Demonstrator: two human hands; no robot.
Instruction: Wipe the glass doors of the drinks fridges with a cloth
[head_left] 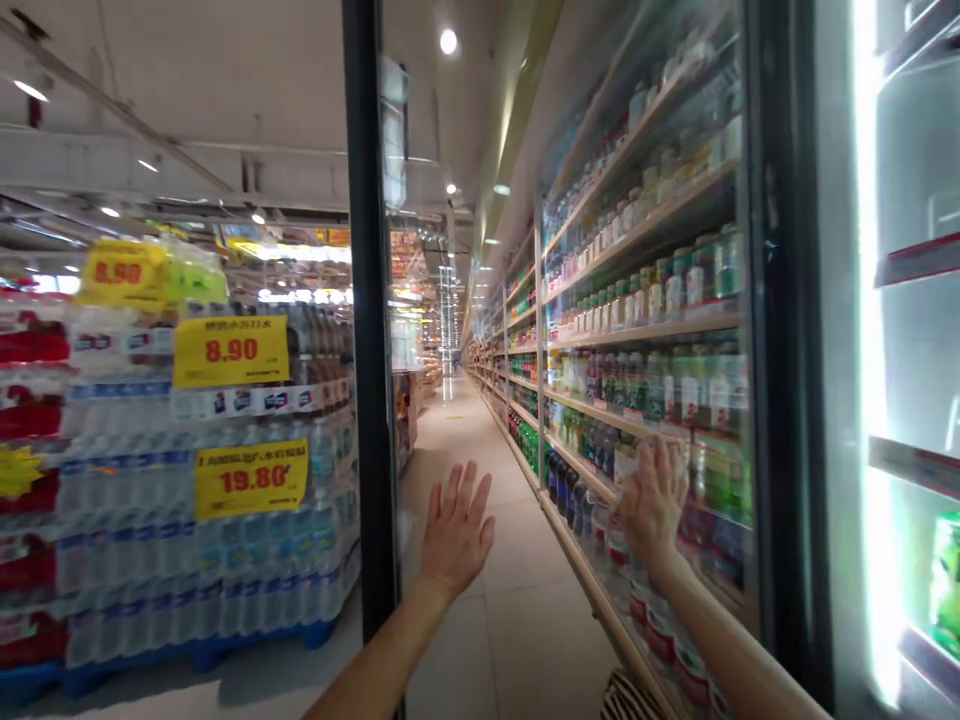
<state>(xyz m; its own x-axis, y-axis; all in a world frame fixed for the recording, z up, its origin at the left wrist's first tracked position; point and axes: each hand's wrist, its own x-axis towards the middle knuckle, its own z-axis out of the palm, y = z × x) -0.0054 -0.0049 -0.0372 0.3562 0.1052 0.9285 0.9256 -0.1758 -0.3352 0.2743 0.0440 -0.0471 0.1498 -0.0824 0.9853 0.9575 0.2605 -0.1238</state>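
Observation:
A glass cooler door (570, 300) with a black frame stands swung out in front of me. My left hand (456, 530) is open, fingers spread, palm flat on the glass near the frame's left edge. My right hand (654, 500) is also open and pressed flat on the glass further right. Neither hand holds anything. Through the glass I see a long aisle and shelves of drink bottles (645, 390).
The lit cooler interior (911, 400) with shelves is at the far right. Stacked packs of bottled water (225, 540) with yellow price signs (230, 350) stand on a blue pallet at left. The tiled aisle floor (487, 560) runs straight ahead.

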